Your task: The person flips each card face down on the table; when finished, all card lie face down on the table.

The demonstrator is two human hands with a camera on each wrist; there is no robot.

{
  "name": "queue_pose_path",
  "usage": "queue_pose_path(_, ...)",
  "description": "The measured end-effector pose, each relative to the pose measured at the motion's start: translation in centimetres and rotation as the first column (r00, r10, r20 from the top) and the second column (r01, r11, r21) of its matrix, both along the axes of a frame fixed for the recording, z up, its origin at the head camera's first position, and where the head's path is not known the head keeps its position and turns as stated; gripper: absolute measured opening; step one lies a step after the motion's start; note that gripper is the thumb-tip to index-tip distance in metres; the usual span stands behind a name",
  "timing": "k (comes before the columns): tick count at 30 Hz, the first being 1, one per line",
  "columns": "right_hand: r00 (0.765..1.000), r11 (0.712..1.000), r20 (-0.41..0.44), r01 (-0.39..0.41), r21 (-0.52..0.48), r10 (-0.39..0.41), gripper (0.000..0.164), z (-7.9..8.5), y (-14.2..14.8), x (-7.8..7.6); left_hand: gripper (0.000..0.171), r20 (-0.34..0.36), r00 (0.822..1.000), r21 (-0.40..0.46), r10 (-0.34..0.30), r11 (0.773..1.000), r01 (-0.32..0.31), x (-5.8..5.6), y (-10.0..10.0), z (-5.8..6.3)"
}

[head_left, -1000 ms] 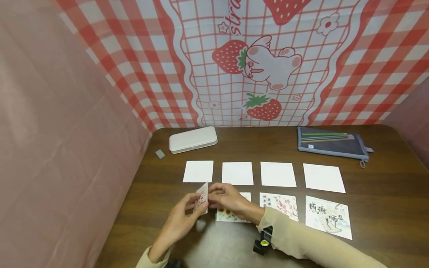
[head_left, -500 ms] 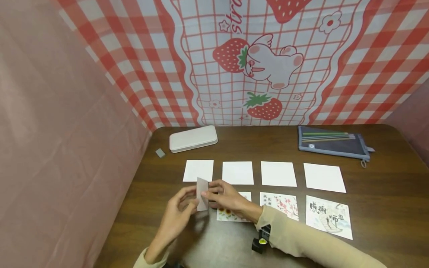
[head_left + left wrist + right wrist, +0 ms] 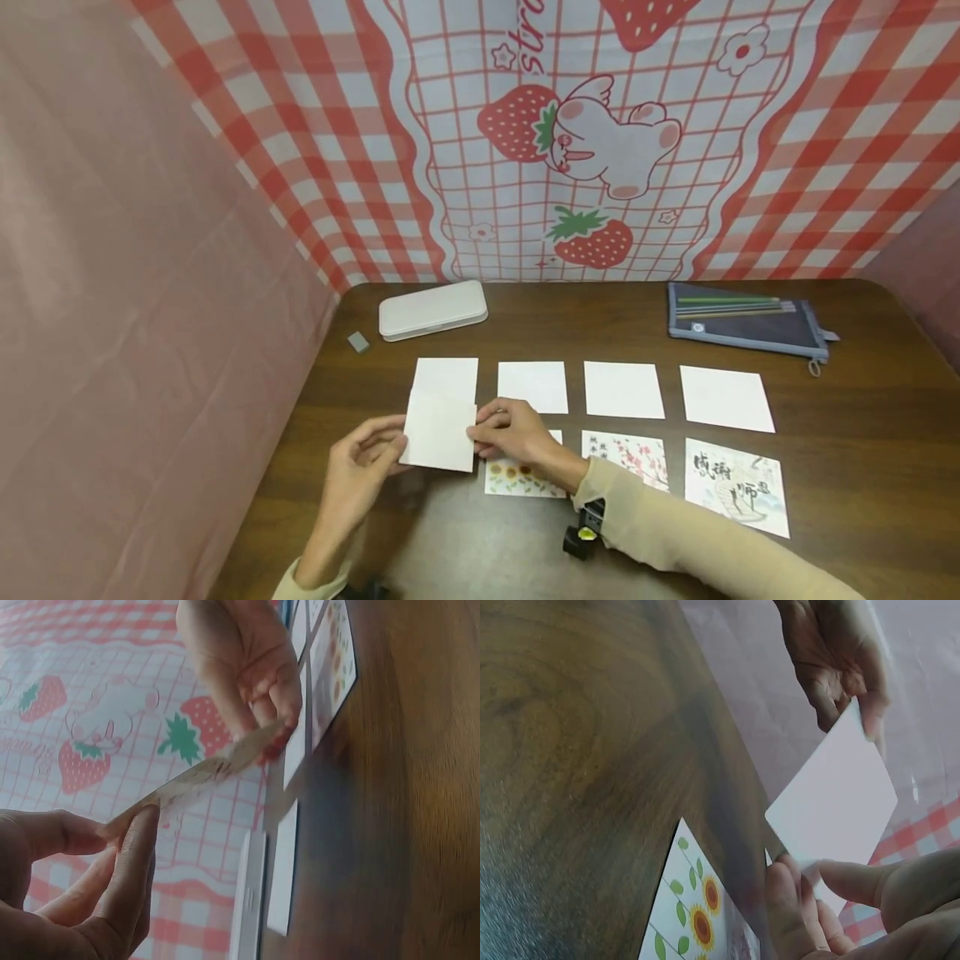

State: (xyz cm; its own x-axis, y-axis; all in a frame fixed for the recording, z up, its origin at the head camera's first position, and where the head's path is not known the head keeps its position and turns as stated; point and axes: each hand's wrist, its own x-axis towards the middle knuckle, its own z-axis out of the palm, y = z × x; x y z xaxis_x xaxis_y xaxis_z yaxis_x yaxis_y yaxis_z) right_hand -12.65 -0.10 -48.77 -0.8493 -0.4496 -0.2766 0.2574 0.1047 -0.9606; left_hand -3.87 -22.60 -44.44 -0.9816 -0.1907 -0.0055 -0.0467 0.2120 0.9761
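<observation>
A square card (image 3: 439, 433) is held above the table between both hands, its blank white side toward the head camera. Reddish print shows on its other face in the left wrist view. My left hand (image 3: 362, 465) pinches its left edge between thumb and fingers; my right hand (image 3: 519, 435) pinches the right edge. In the head view it overlaps a blank white card (image 3: 447, 373) behind it. Below my right hand lies a sunflower card (image 3: 517, 482), partly hidden by that hand. Farther right lie a pink blossom card (image 3: 633, 457) and a calligraphy card (image 3: 735, 483).
More blank cards (image 3: 532, 387) lie in the back row on the brown table (image 3: 480, 542). Behind them are a white case (image 3: 432, 311), a small grey eraser-like block (image 3: 358, 342) and a mesh pouch (image 3: 742, 325) with pencils. Strawberry-print fabric (image 3: 585, 167) hangs at the back.
The held card has turned from its printed face, through edge-on, to its blank face toward the head camera. My left hand has moved left and toward me; the right has barely shifted.
</observation>
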Motion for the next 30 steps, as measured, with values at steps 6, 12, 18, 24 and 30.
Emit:
queue_pose_path(6, 1.0, 0.999, 0.027, -0.007, 0.046, 0.006, 0.022, -0.2, -0.4, -0.3, 0.021, 0.05, 0.997, -0.103, 0.051, 0.994, -0.045, 0.0, -1.4, -0.1)
queue_pose_path(12, 0.999, 0.987, 0.022, -0.049, 0.152, 0.046, 0.018, 0.0, -1.0, -0.7, 0.016, 0.072, 0.994, -0.37, 0.086, 0.927, -0.053, -0.4, -2.2, -0.9)
queue_pose_path(18, 0.997, 0.957, -0.021, -0.07, 0.281, 0.079, 0.016, 0.3, -1.4, -1.2, 0.019, 0.145, 0.987, -0.482, 0.072, 0.876, 0.007, -1.1, -2.6, -1.8)
queue_pose_path(24, 0.986, 0.91, -0.106, -0.076, 0.407, 0.13, 0.015, 0.6, -1.7, -1.9, 0.026, 0.183, 0.983, -0.503, 0.019, 0.861, 0.077, -1.5, -2.5, -2.1)
queue_pose_path(30, 0.959, 0.859, -0.196, -0.077, 0.506, 0.202, 0.016, 0.6, -1.7, -2.2, 0.025, 0.205, 0.979, -0.521, 0.012, 0.848, 0.099, -1.8, -2.5, -2.4)
